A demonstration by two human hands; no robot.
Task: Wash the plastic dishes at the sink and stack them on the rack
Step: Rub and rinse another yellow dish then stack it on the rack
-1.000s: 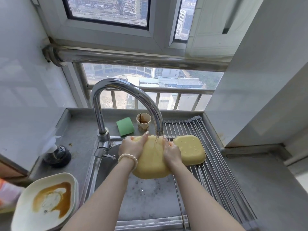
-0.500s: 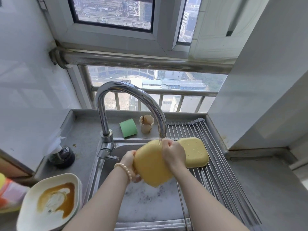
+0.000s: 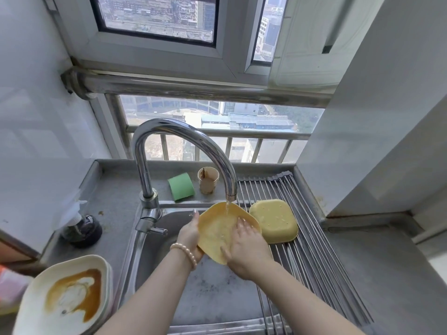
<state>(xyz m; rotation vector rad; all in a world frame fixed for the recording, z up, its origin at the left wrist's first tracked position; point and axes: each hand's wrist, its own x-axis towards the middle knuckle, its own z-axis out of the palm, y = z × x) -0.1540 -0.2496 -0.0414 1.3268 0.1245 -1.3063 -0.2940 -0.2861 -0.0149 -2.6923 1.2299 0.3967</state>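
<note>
A yellow plastic plate point(image 3: 217, 228) is tilted over the sink point(image 3: 212, 296), its inside facing me, under water running from the faucet point(image 3: 183, 139). My left hand point(image 3: 189, 235) grips its left rim. My right hand point(image 3: 244, 243) lies flat on the plate's inner face, fingers spread. A second yellow plate point(image 3: 274, 220) rests upside down on the wire rack point(image 3: 314, 250) to the right. White plates point(image 3: 65, 298) smeared with brown sauce are stacked on the counter at the lower left.
A green sponge point(image 3: 181, 186) and a stained paper cup point(image 3: 208, 180) sit behind the sink. A dark soap dispenser point(image 3: 81, 228) stands left of the faucet base. Grey counter extends right of the rack, under a white wall.
The plate has turned from showing its underside to showing its inside under the stream. My right hand moved from the top edge onto the inner face.
</note>
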